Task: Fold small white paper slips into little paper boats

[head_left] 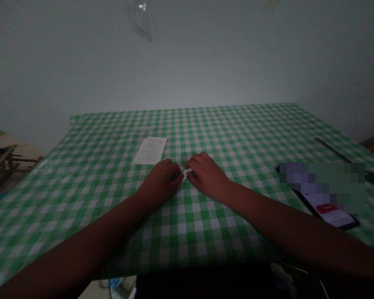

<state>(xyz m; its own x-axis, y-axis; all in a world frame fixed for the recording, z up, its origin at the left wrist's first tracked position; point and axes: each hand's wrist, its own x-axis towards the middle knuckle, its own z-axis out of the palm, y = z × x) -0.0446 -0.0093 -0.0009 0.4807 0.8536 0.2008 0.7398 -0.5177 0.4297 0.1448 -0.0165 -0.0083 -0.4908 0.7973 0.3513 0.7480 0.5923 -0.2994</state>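
Observation:
Between my two hands, near the middle of the table, is a small white piece that looks like folded paper [186, 173]. My left hand [162, 179] pinches its left end with thumb and fingers. From the other side, my right hand [206, 174] grips the right end, its fingers curled over it. Most of the piece is hidden by my fingers, and its exact kind is too small to tell. Just beyond my left hand lies a flat printed sheet of paper [151, 150].
A green and white checked tablecloth [237, 141] covers the table. At the right lies a phone [336, 216] with its screen lit, partly blurred out. A thin dark strip [332, 148] lies behind it. Farther back is a faint pale strip [144, 128]. A wall [187, 62] rises behind the table.

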